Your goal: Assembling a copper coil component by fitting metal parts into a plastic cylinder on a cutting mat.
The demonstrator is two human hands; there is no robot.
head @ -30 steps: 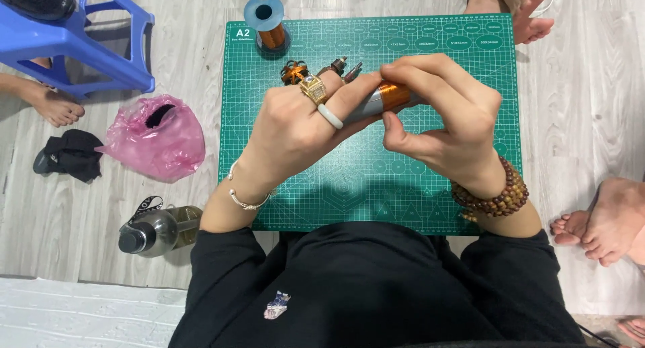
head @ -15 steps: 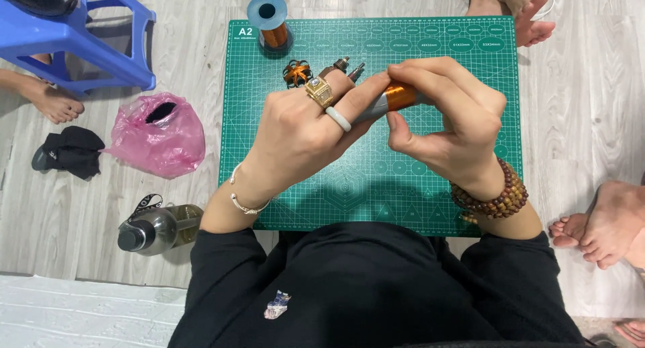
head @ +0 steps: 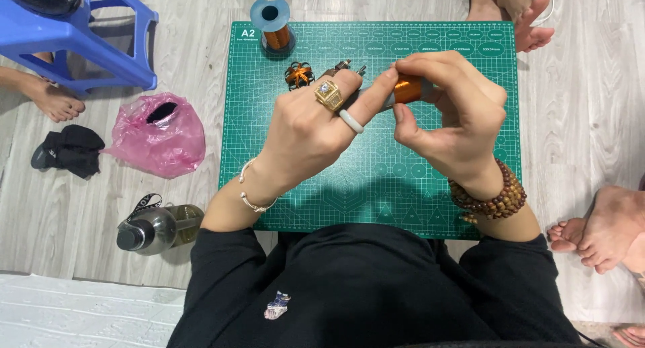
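Observation:
Over a green cutting mat (head: 430, 200), both my hands grip one small rod wound with copper wire (head: 407, 89). My left hand (head: 316, 123), with a gold ring and a pale ring, pinches the grey end of it. My right hand (head: 453, 116), a wooden bead bracelet on its wrist, curls round the copper-wound part. Just beyond my left fingers lie a small copper-wound rotor (head: 299, 74) and two little metal-tipped parts (head: 344, 66). A blue spool of copper wire (head: 273, 27) stands at the mat's far left corner.
A blue plastic stool (head: 74, 39) stands at the far left. A pink plastic bag (head: 160, 134), a black cloth (head: 67, 150) and a lying bottle (head: 158, 226) sit left of the mat. Other people's bare feet (head: 521, 15) show at the far, left and right edges.
Both hands kept their grip on the wound rod and shifted only slightly; my left fingers turned a little, showing more of the grey end.

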